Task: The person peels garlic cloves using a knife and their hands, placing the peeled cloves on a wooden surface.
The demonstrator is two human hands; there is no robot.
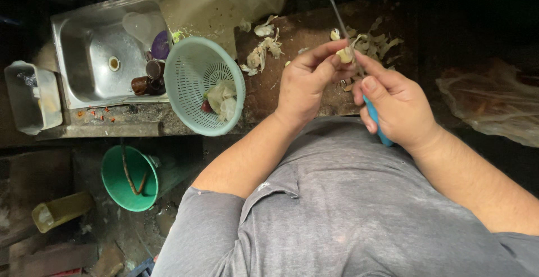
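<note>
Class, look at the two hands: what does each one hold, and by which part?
The right hand grips a knife by its blue handle. The left hand pinches a small garlic clove between its fingertips.

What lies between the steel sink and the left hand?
In the head view, a pale green colander holding scraps sits between the sink and the left hand.

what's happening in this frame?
A person in a grey shirt stands at a dark counter. The left hand pinches a small pale garlic clove at the fingertips, while the right hand holds a blue-handled knife against it, blade pointing up and away. Papery peelings lie scattered on the counter behind the hands. To the left sit a light green colander with scraps inside and a steel sink holding cups.
</note>
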